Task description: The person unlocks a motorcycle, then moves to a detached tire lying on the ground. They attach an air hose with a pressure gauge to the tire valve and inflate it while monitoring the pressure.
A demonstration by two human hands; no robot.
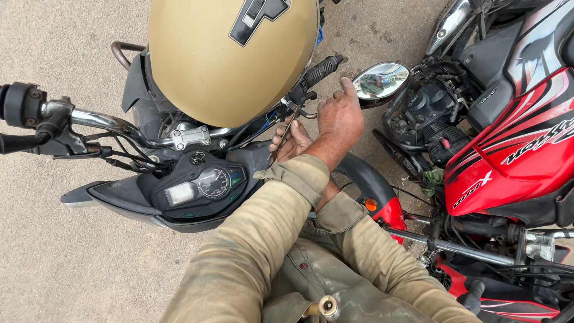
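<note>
The black motorcycle (179,191) is heavy, stiff. At its right handlebar (320,70), the left hand (339,119) closes on a slim brake lever (299,110) (rigid metal); the right hand (290,142) cups beneath, grip unclear.

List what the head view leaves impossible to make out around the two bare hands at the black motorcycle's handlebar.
- Right hand: mostly hidden under the left hand and the olive cloth sleeve, so its grip is unclear.
- Thin metal rod: too thin to tell which hand holds it.
- Black motorcycle: its middle is covered by the glossy tan helmet.
- Red motorcycle: cut off by the right edge.
</note>
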